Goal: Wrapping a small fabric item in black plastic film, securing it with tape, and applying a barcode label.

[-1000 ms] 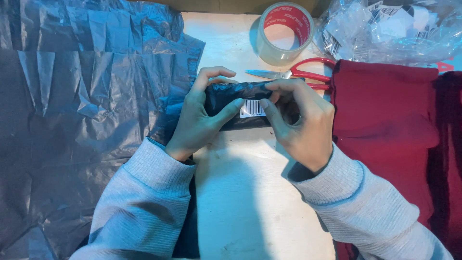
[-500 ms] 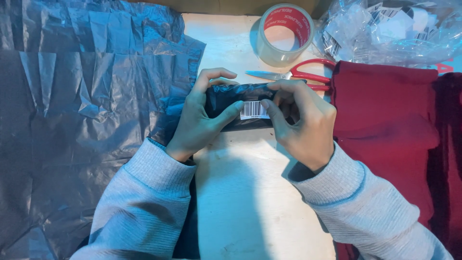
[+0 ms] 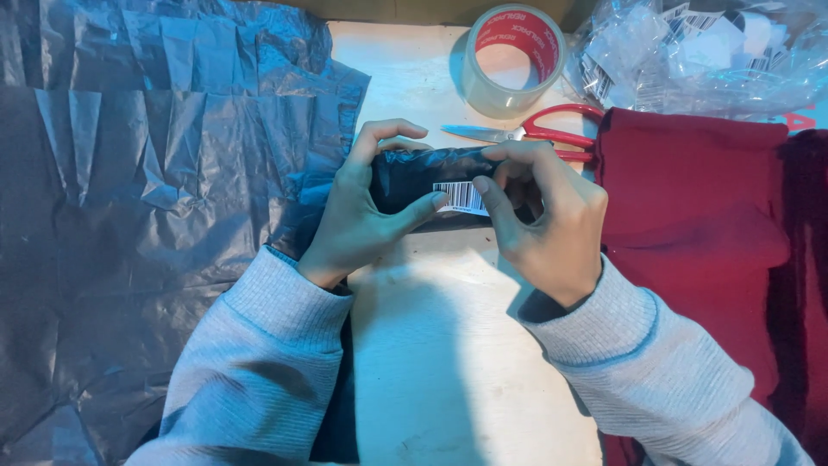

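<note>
We've got the black wrapped bundle near the tabletop's far edge — left hand clamped round its left end, right hand pinching the barcode label onto it. Looks soft, light, slick plastic — best gripped around the ends.

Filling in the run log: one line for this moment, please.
left hand: holds black parcel | right hand: presses barcode label | nearby: scissors, tape roll
</note>
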